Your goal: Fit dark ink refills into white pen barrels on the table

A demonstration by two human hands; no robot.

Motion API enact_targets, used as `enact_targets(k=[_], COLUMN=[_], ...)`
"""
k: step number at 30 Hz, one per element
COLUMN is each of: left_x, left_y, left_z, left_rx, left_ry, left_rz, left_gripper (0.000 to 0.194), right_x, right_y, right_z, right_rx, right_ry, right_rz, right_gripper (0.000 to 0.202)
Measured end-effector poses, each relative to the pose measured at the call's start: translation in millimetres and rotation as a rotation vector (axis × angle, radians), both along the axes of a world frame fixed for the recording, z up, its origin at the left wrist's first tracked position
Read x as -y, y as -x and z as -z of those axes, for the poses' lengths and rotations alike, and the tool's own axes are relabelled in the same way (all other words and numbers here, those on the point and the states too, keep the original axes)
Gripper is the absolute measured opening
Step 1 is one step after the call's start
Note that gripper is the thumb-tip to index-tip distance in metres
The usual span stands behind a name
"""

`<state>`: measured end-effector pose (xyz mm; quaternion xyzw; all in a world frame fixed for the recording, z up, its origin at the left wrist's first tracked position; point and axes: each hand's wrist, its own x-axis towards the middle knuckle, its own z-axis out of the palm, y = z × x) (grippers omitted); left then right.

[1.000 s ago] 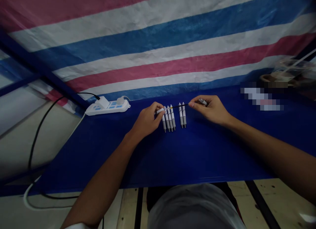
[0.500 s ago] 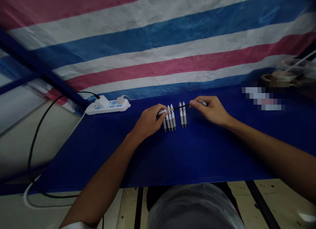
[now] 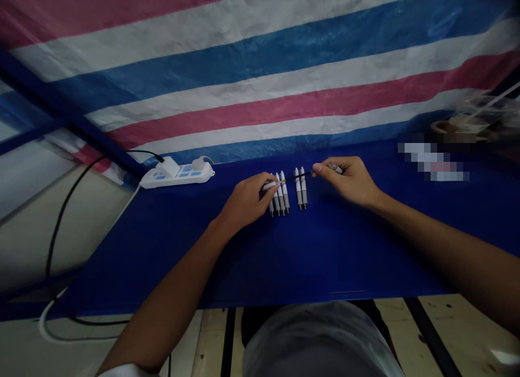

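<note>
My left hand is closed on a white pen barrel, pinched between thumb and fingers. From its open end a thin dark ink refill runs across to my right hand. That hand's thumb and forefinger pinch the refill's other end, and a grey pen part is tucked in its fingers. Below the refill lie several white-and-grey pens side by side, partly covered by my left fingers. A pair of like pens lies a little to their right, tips towards me.
A white power strip with plugs and cables lies at the back left of the blue table. Striped sheeting hangs behind. At the back right are a blurred-out item and a brown round object beside clear plastic.
Both hands keep their holds and have hardly moved. The white barrel in my left hand has shifted very slightly to the right; the pens on the table lie as before.
</note>
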<state>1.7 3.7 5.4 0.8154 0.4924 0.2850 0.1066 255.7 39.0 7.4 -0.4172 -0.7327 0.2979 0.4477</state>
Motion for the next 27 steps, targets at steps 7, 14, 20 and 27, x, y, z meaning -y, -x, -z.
enact_targets(k=[7, 14, 20, 27], left_x=[4.9, 5.5, 1.5, 4.4], left_y=[-7.5, -9.3, -3.0, -7.4], left_z=[5.6, 7.9, 6.3, 8.8], left_rx=[0.006, -0.007, -0.004, -0.044], left_ry=[-0.022, -0.024, -0.029, -0.004], left_rz=[0.106, 0.148, 0.099, 0.132], left_gripper=[0.023, 0.022, 0.022, 0.022], right_x=[10.4, 15.1, 7.5, 7.7], right_y=[11.8, 11.7, 5.2, 7.4], right_z=[8.7, 5.4, 2.6, 5.2], right_rx=[0.084, 0.028, 0.025, 0.088], right_ry=[0.123, 0.117, 0.057, -0.063], right_rz=[-0.089, -0.176, -0.144, -0.229], right_gripper=[0.058, 0.048, 0.032, 0.022])
